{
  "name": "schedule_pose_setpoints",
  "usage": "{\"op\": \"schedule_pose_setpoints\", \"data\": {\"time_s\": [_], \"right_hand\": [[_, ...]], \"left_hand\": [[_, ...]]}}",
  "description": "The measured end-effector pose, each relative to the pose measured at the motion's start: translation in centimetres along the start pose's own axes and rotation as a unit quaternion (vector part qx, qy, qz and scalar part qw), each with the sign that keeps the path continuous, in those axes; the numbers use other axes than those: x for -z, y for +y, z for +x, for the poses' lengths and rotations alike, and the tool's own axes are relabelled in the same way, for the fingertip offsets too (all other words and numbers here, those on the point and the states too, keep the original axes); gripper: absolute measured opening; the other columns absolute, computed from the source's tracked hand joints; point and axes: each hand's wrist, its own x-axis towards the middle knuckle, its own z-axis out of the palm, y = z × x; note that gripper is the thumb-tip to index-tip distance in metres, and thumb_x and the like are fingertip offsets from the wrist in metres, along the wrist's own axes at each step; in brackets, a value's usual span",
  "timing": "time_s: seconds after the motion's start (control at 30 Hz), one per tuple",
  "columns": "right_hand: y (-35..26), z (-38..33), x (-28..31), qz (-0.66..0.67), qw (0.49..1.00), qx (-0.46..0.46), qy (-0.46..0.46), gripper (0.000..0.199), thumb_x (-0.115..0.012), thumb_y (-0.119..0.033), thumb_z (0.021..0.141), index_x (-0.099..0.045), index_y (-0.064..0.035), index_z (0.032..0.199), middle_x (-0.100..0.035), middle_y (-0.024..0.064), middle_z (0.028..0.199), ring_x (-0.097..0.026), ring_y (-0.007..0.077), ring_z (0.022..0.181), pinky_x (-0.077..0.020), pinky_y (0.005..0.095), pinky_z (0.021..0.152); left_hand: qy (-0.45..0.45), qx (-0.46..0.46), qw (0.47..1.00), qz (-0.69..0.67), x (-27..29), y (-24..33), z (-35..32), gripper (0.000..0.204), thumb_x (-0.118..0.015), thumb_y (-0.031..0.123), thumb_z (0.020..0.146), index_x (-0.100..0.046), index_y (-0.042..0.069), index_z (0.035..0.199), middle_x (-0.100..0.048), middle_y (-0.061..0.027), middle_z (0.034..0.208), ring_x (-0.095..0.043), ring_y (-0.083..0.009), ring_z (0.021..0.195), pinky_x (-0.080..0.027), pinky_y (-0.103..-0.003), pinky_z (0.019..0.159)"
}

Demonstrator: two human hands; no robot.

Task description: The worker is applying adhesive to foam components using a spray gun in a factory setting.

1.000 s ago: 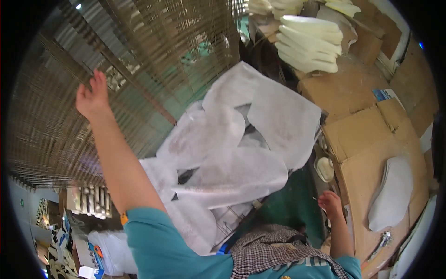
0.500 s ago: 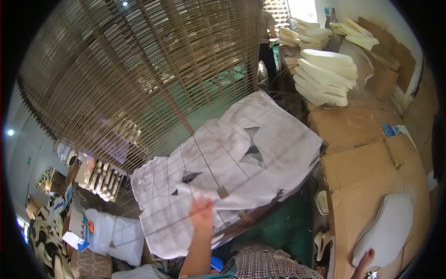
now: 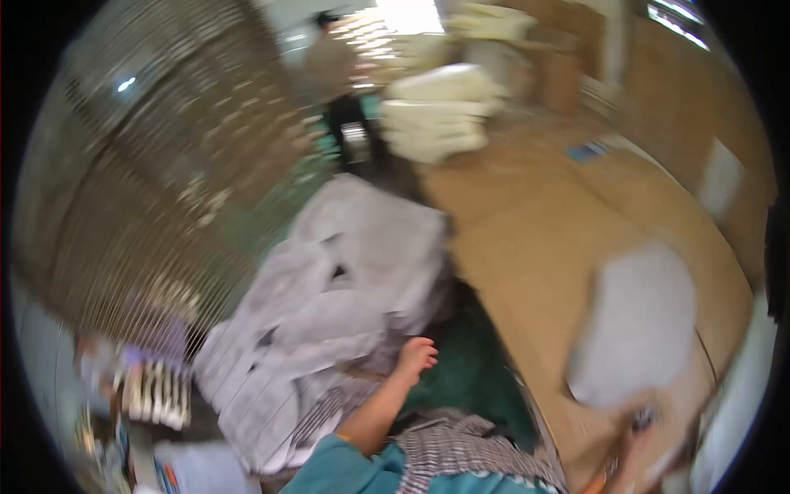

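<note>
Pale cut-out (image 3: 634, 325): lying on the cardboard-covered bench (image 3: 527, 239), just ahead of the right hand.
Right hand (image 3: 635, 447): blurred, near the cut-out's close end; I cannot tell whether it grips anything.
Left hand (image 3: 418, 356): fingers loosely bent and partly spread, nothing seen held; beside the right edge of the laid-out pale sheets (image 3: 354, 272).
Step in hand: probably placing cut-outs over the wire rack, between pieces.
Next move: would seem to call for the right hand getting under the cut-out's near edge.
Tall wire frame (image 3: 164, 173): beyond and left of the left hand; contents too blurred to name.
Crate, far left of the left hand: seems to hold pale elongated pieces (image 3: 156, 397).
White bag (image 3: 202, 465): left of the left hand, contents hidden.
</note>
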Motion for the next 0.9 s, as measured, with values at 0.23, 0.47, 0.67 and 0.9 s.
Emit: {"op": "schedule_pose_setpoints", "data": {"time_s": [0.23,0.47,0.67,0.9], "right_hand": [[-18.1,-0.4,18.6,0.298,0.922,-0.238,-0.066,0.05,-0.054,-0.003,0.074,-0.039,-0.0123,0.122,-0.048,0.0006,0.084,-0.048,0.0118,0.067,-0.0446,0.0244,0.058],[-26.2,-6.5,26.5,0.518,0.827,-0.193,-0.104,0.044,-0.057,-0.006,0.08,-0.04,-0.0009,0.12,-0.054,0.0063,0.084,-0.055,0.0146,0.078,-0.0468,0.0292,0.068],[-27.0,-8.4,27.5,0.462,0.86,-0.213,0.044,0.04,-0.06,-0.01,0.079,-0.044,0.0007,0.114,-0.054,0.0055,0.076,-0.056,0.0143,0.066,-0.0474,0.0266,0.06],[-28.3,-11.5,29.3,0.497,0.842,-0.189,-0.088,0.059,-0.066,-0.007,0.072,-0.039,-0.0008,0.125,-0.057,0.0067,0.08,-0.057,0.0142,0.068,-0.0488,0.0278,0.061]], "left_hand": [[-0.127,0.029,0.97,0.208,-6.1,-4.8,5.2,0.027,-0.057,0.002,0.072,-0.055,0.003,0.099,-0.059,-0.0082,0.074,-0.056,-0.0143,0.052,-0.044,-0.024,0.044],[-0.133,0.209,0.888,0.387,-5.0,-13.6,8.0,0.015,-0.046,0.009,0.078,-0.059,0.006,0.084,-0.058,-0.0086,0.072,-0.057,-0.0199,0.048,-0.045,-0.029,0.041],[-0.12,0.181,0.898,0.384,-6.3,-11.7,9.0,0.015,-0.046,0.008,0.078,-0.058,0.007,0.087,-0.058,-0.0073,0.073,-0.056,-0.0182,0.047,-0.044,-0.028,0.04],[-0.158,0.152,0.909,0.355,-7.1,-11.7,9.0,0.022,-0.049,0.004,0.076,-0.053,0.006,0.097,-0.058,-0.0075,0.072,-0.056,-0.0168,0.048,-0.043,-0.026,0.038]]}}
